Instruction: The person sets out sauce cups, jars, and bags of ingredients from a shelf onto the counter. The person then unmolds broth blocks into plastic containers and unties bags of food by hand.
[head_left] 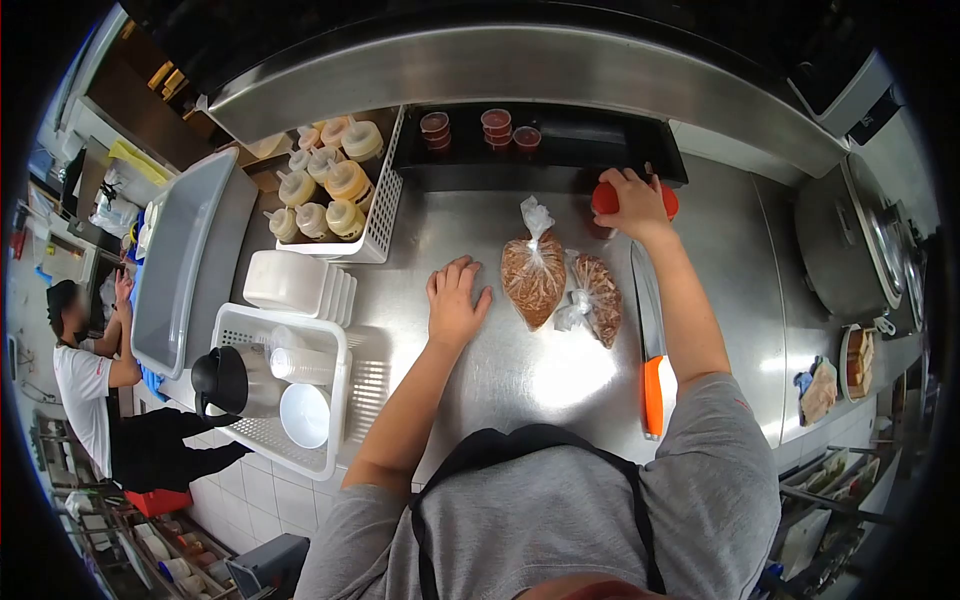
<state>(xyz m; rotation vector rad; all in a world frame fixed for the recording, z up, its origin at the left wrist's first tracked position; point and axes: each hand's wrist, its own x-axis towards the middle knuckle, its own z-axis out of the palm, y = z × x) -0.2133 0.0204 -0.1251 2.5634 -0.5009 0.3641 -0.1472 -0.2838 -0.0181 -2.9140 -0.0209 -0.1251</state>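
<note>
"How is your right hand [637,207] set?"

"Clamped from above on a round container with a bright red top [669,202], my fingers curved across it. The palm hides most of it."

"And the left?"

"My left hand [457,300] rests palm down on the shiny steel counter [480,380], fingers slightly apart, touching only metal."

"Any room to move?"

"Behind my right fingers runs the long black rectangular tray [470,182] with small clear cups of dark red sauce [497,130]. To the right of that forearm, bare steel stretches away. The long knife with an orange handle [651,345] lies just left of the same forearm, so that side is tighter. Two knotted clear plastic bags of brown dry bits [533,280] sit between my hands."

"Where exactly is the container?"

"Directly under my right palm, near the tray's right end and right of the bags. Whether it touches the tray, I can't tell."
</note>
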